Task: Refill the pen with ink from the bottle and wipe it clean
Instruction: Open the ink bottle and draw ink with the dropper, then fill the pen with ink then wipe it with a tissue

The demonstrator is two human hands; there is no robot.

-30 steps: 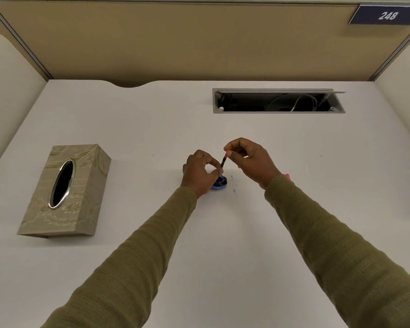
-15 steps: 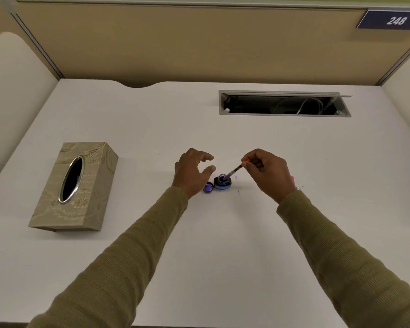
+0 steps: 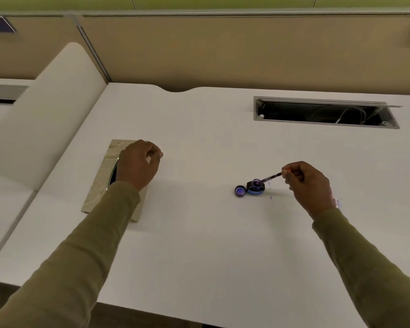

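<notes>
The left hand reaches out over the tissue box, fingers curled almost shut; whether they grip anything, I cannot tell. The right hand pinches the pen, tilted, its tip in the open ink bottle on the bench. The cap lies beside the bottle.

txt: none legible | wall plaques cut off
</notes>
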